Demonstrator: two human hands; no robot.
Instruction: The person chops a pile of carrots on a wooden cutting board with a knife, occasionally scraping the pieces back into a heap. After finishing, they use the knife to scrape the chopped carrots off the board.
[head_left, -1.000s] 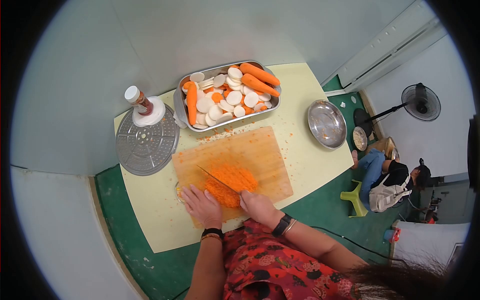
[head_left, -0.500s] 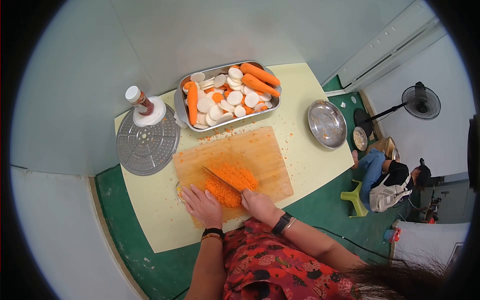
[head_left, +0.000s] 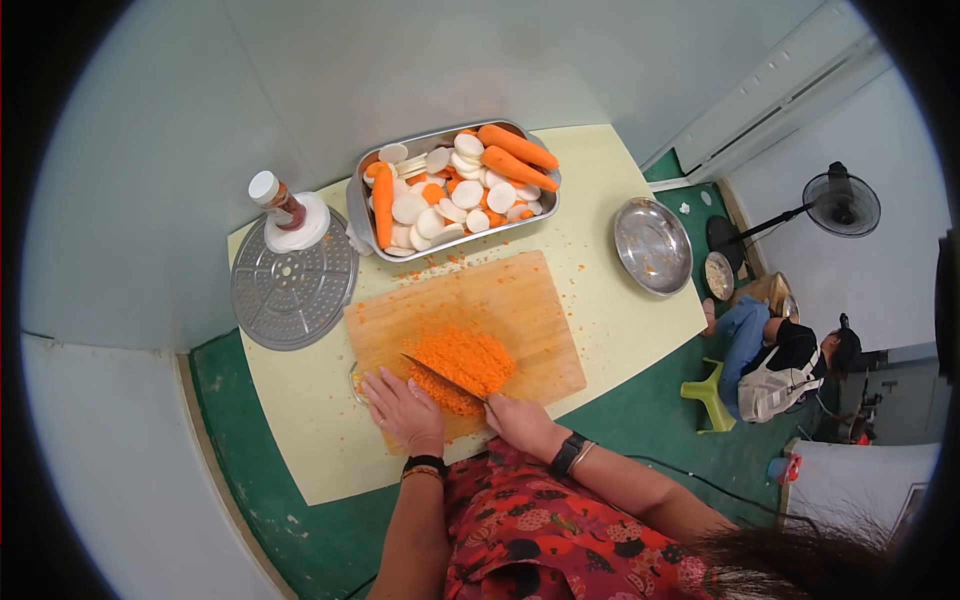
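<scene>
My right hand (head_left: 520, 420) grips the handle of a kitchen knife (head_left: 440, 376); its blade points to the upper left and lies across a heap of finely chopped carrot (head_left: 465, 360). The heap rests on a wooden cutting board (head_left: 550, 340). My left hand (head_left: 405, 408) lies flat with fingers stretched, at the lower left part of the board, close to the blade. Under or beside its fingertips shows the rim of a small round thing (head_left: 355, 384), mostly hidden.
Behind the board stands a metal tray (head_left: 470, 238) of white slices, carrot slices and whole carrots. A perforated grey disc (head_left: 295, 300) carries a jar (head_left: 280, 200) at left. A steel bowl (head_left: 653, 246) stands right. A seated person (head_left: 780, 365), green stool (head_left: 708, 398) and fan (head_left: 842, 205) are beyond.
The knife has shifted very slightly within the carrot heap, its handle end a little lower and to the right. My left hand stays nearly in place.
</scene>
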